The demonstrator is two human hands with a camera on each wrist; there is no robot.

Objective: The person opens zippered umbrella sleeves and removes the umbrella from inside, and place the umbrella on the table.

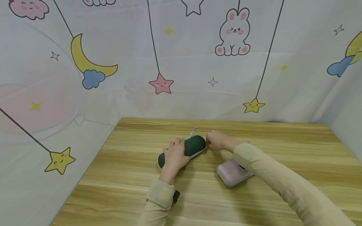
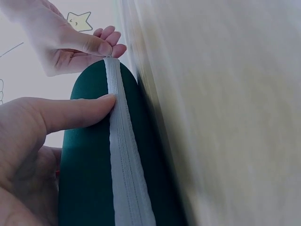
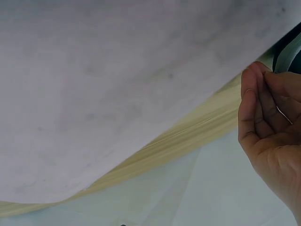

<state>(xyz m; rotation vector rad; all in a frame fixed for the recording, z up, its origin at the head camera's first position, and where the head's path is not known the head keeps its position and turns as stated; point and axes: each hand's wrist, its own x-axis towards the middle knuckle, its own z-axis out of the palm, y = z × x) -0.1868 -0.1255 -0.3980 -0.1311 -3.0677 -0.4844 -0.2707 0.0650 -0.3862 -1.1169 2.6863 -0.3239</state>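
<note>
A dark green zippered case (image 1: 195, 145), long and rounded at its ends, lies slantwise on the wooden table. My left hand (image 1: 176, 154) grips it from above, fingers over the top. In the left wrist view, the thumb of that left hand (image 2: 28, 136) presses beside the pale grey zipper (image 2: 123, 141). At the case's far right end, my right hand (image 1: 216, 140) pinches the zipper pull (image 2: 109, 52) between thumb and fingers. The right wrist view has the right hand (image 3: 273, 113) at the edge, with only a corner of the green case (image 3: 295, 52) showing.
A pink zippered case (image 1: 230, 172) lies under my right forearm, partly hidden by the sleeve. A pale loop strap (image 1: 194, 130) sticks up behind the green case. The wooden table (image 1: 118, 194) ends at a printed cloth backdrop (image 1: 192, 62).
</note>
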